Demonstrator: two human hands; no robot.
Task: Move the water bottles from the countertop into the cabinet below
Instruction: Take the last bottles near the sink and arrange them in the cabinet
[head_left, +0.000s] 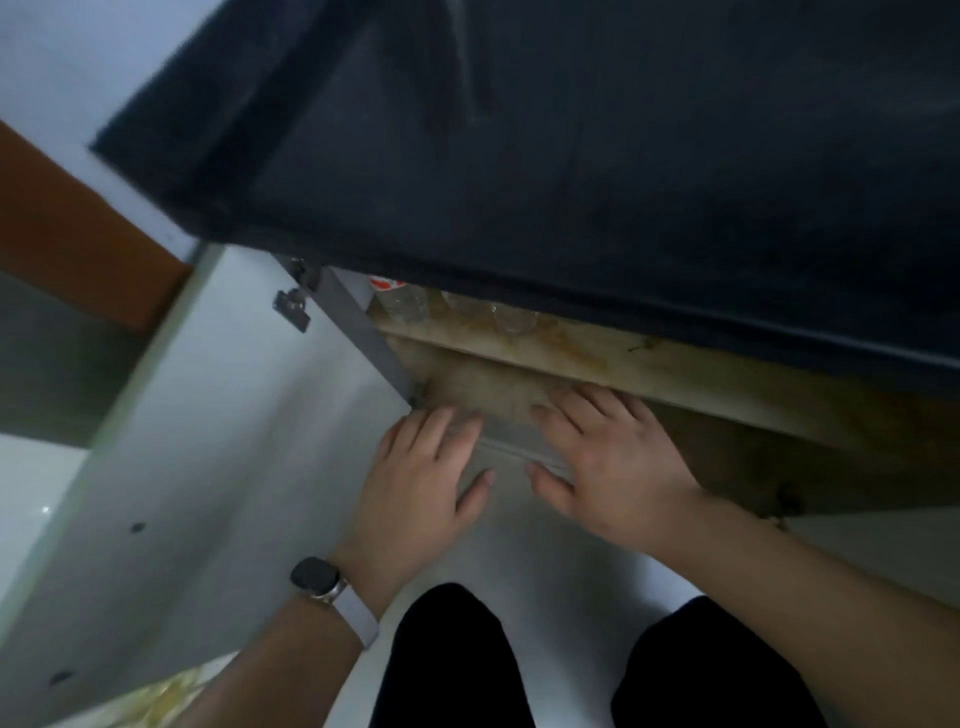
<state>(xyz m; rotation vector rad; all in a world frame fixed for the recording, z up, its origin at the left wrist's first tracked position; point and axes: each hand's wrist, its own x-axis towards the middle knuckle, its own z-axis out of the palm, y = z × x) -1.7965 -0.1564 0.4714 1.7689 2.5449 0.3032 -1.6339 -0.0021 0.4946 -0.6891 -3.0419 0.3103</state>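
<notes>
Home kitchen: dark countertop (597, 156), white cabinet door (208, 441) open below, stained wooden shelf (571, 358).

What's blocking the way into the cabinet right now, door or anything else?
Nothing visible. The cabinet door is swung open to the left, and both the left hand and right hand are empty at the opening; bottles already inside.

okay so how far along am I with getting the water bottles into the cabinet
Done: clear bottles already stand on the upper shelf, with the cabinet door open. In hand: nothing; your left hand and right hand are empty at the cabinet's lower opening. Left: the visible dark countertop shows no bottles.
</notes>
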